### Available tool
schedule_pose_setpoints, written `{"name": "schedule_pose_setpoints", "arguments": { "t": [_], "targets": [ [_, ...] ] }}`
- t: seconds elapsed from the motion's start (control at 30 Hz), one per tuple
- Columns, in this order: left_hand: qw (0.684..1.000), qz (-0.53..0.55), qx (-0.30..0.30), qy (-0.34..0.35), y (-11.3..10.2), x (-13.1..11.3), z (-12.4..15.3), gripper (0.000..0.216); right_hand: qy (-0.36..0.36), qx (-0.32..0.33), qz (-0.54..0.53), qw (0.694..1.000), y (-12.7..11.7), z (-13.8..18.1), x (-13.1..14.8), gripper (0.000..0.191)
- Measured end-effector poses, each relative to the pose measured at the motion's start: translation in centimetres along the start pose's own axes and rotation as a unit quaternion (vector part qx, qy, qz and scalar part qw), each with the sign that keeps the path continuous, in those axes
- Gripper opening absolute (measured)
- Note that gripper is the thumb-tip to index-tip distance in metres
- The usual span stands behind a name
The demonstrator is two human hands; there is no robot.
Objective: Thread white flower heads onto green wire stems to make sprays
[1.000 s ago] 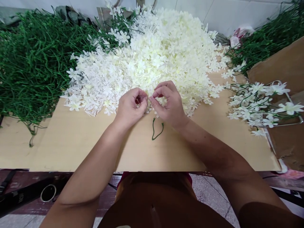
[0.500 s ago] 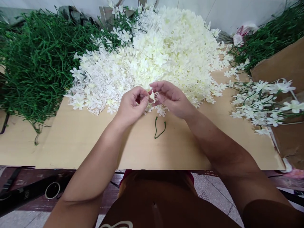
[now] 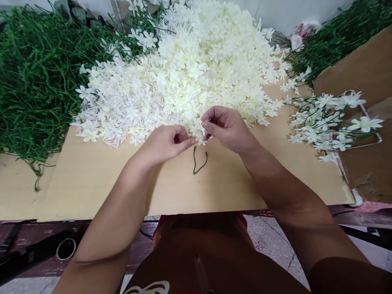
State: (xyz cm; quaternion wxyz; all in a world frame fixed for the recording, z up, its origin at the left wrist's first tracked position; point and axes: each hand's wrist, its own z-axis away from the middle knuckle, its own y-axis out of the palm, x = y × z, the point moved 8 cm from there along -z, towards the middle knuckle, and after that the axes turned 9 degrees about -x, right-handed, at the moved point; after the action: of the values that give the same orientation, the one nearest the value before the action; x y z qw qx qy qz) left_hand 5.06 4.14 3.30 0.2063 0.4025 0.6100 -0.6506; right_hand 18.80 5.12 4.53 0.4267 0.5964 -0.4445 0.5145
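Note:
A large heap of white and cream artificial flowers (image 3: 196,69) covers the middle of the table. At its front edge, my right hand (image 3: 228,126) pinches a white artificial flower (image 3: 199,131) between thumb and fingers; its outline blends into the heap behind. My left hand (image 3: 168,143) is beside it on the left, thumb and fingers closed together at the tips. Whatever is between those left fingertips is too small to make out. Just below the hands, a green forked stem (image 3: 199,162) lies bent in a V on the tabletop.
Green artificial stems (image 3: 39,85) are piled high at left, with more stems (image 3: 349,36) at back right. Flowers fitted on green stems (image 3: 324,122) lie at right against a cardboard box (image 3: 361,77). The table's (image 3: 101,179) front edge is close to my body.
My hands have drawn slightly apart, the left one lower. The pale petal piece that stood between my fingertips no longer shows clearly. The view has shifted a little; the green stem lies as before.

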Motion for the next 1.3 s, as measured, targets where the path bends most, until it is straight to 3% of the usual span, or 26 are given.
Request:
{"name": "schedule_pose_setpoints", "arguments": {
  "t": [0.13, 0.23, 0.37, 0.63, 0.77, 0.87, 1.0, 1.17, 1.3],
  "targets": [
    [0.981, -0.188, 0.028, 0.028, 1.6, -0.6, 0.7, 0.024, 0.077, 0.093, -0.019, 0.992, 0.9, 1.4, -2.3, 0.043],
    [0.964, -0.260, 0.019, 0.060, 2.4, -1.4, 0.8, 0.012, 0.066, 0.044, 0.012, 0.997, -0.2, 0.9, -3.6, 0.039],
    [0.958, -0.276, 0.017, 0.070, 2.5, -1.7, 0.8, 0.013, 0.064, -0.043, -0.011, 0.997, -2.0, 0.1, -4.1, 0.039],
    [0.959, -0.271, 0.040, 0.075, 2.9, -1.5, 0.9, 0.011, 0.115, -0.024, -0.085, 0.989, -1.2, 0.7, -4.1, 0.047],
    [0.979, -0.180, 0.006, 0.092, 2.5, -1.4, 0.6, 0.012, 0.134, -0.022, -0.095, 0.986, -1.1, 0.9, -4.3, 0.047],
    [0.999, -0.011, -0.033, 0.026, 1.6, -0.3, 0.1, 0.008, 0.148, -0.033, -0.119, 0.981, -1.3, 0.9, -4.6, 0.048],
    [0.982, 0.177, -0.034, -0.052, 1.6, 0.4, -0.3, 0.006, 0.155, -0.021, -0.134, 0.979, -0.8, 0.9, -4.8, 0.048],
    [0.965, 0.235, -0.022, -0.112, 2.1, 0.9, -0.6, 0.014, 0.150, -0.014, -0.118, 0.981, -0.7, 0.9, -4.9, 0.047],
    [0.961, 0.249, -0.036, -0.113, 2.0, 1.3, -0.8, 0.016, 0.154, -0.011, -0.124, 0.980, -0.8, 0.9, -5.0, 0.047]
  ]
}}
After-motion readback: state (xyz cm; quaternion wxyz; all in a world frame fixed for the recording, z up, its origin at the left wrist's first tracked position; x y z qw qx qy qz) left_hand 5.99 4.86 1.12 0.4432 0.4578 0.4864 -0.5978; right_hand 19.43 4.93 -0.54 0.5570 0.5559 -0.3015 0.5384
